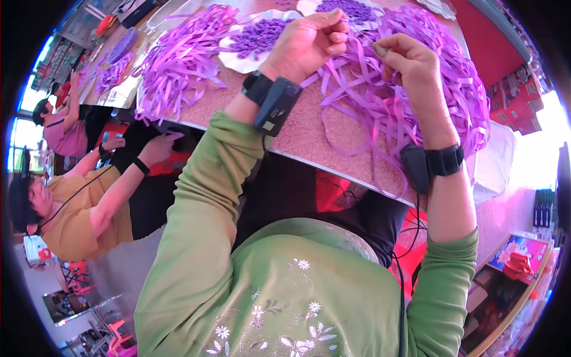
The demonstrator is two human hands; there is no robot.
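Both my hands are raised over the far part of the table. My left hand (310, 46) is closed, thumb and forefinger pinching something small at its fingertips, too small to name. My right hand (411, 64) pinches just to the right, its thumb and forefinger pressed together on something fine. A thin pale strand seems to run between the two hands. Beneath and around the right hand spreads a big heap of purple ribbons (458, 113), some trailing over the table's near edge. Behind my left hand, small purple beads (253, 40) fill a white scalloped plate (234, 61).
A second pile of purple ribbons (181, 65) lies at the left of the pinkish table (238, 101). Another plate of purple beads (351, 9) stands at the far edge. A person in a yellow top (89, 208) sits at my left; another person (62, 134) is beyond.
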